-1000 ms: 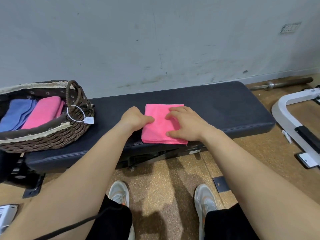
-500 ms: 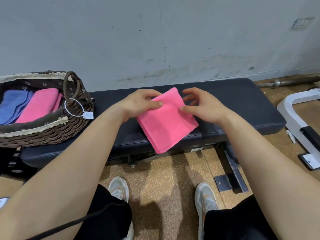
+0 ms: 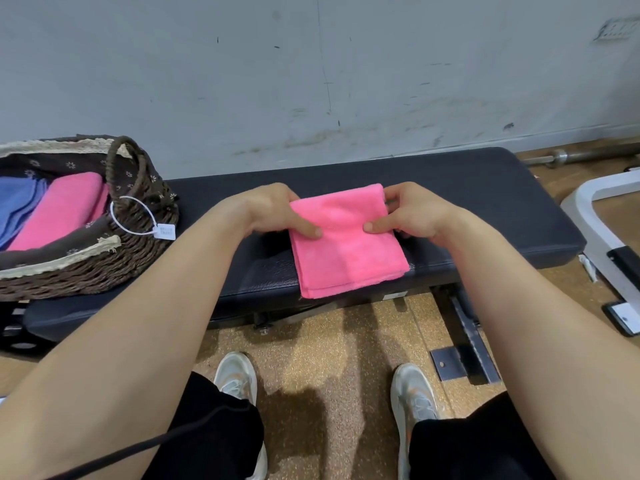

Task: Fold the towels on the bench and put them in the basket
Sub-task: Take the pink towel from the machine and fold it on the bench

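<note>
Both hands, left hand (image 3: 273, 211) and right hand (image 3: 412, 213), pinch the folded pink towel (image 3: 346, 244) by its sides over the bench's (image 3: 485, 188) front edge.

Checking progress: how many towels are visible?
3: one pink towel held over the bench; a second pink towel and a blue towel in the basket; more may be hidden.

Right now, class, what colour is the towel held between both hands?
The towel is bright pink; the head view shows it best.
</note>
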